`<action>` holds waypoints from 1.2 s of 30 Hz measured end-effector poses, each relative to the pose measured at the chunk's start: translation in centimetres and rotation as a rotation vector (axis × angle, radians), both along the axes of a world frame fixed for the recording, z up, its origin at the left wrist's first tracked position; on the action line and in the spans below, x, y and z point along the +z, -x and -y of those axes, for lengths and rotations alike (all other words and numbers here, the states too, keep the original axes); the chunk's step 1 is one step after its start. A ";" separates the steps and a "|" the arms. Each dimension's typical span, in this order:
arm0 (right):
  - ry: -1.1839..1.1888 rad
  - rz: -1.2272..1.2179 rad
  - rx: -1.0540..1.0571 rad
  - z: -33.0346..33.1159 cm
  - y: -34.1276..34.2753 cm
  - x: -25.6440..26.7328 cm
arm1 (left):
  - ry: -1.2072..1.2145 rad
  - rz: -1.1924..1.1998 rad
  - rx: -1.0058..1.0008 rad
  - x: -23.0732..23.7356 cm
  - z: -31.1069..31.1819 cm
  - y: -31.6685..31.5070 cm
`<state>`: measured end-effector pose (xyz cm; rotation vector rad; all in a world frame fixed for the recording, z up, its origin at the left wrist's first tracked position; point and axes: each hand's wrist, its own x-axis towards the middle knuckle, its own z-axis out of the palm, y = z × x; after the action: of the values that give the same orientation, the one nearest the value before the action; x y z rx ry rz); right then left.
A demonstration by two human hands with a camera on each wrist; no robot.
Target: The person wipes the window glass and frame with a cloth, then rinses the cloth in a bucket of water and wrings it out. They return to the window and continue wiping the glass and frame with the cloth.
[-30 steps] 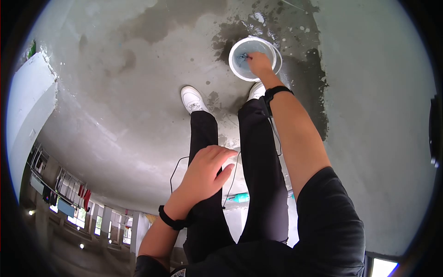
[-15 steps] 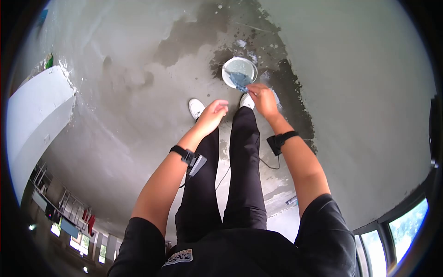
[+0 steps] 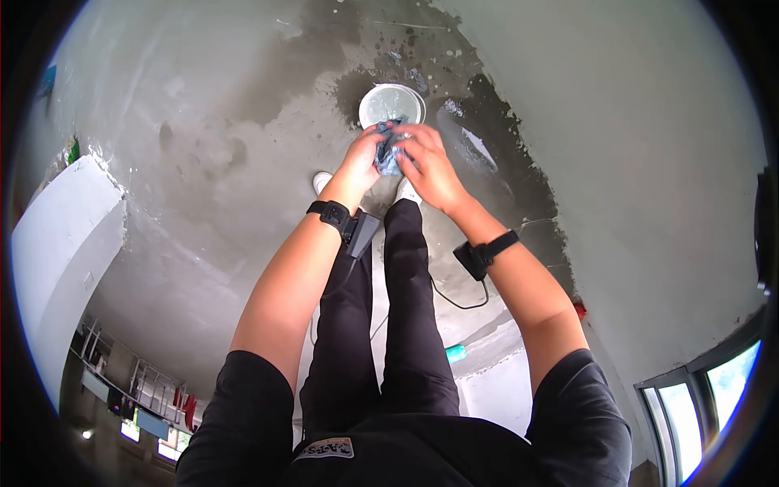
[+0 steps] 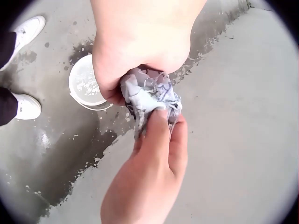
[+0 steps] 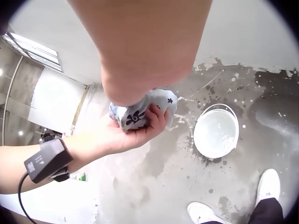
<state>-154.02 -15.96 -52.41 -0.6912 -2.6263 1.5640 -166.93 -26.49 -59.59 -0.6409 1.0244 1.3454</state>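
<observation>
Both hands hold a crumpled wet blue-grey cloth just over the near rim of a white bucket. The left hand curls its fingers round one side of it; in the right wrist view a dark flower print shows on the cloth in the left hand. On the other side, the right hand has thumb and fingers on the cloth; the left wrist view shows the right hand pinching the bunched cloth. Water is in the bucket.
Dark wet patches and splashes mark the grey floor around the bucket. White shoes stand at the bucket's near side. Left lies a pale ledge, right a grey wall. A cable hangs from the right wrist camera.
The right hand has come up out of the bucket with the cloth. My left hand has moved forward from the lap and taken hold of the cloth too.
</observation>
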 end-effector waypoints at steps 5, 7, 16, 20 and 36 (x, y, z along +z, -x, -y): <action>0.177 0.013 -0.235 0.5 1.2 -3.8 | 0.120 0.193 0.223 0.8 -2.0 -1.8; 0.284 -0.039 -0.343 0.8 2.0 -4.4 | 0.060 0.215 0.243 1.7 -2.9 -2.3; 0.245 -0.053 -0.507 -0.2 4.2 -5.1 | -0.096 0.166 0.281 -2.9 -3.6 -3.7; 0.258 -0.021 -0.507 -0.7 4.7 -4.8 | 0.050 0.100 0.216 -4.1 -3.1 -2.8; -0.322 0.342 -0.383 -5.2 -0.9 -20.5 | 0.181 0.053 0.122 -2.9 -3.6 -0.8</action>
<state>-153.08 -10.80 -72.93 -1.4274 -2.6464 0.9646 -166.16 -22.84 -62.50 -0.8819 1.0860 1.3432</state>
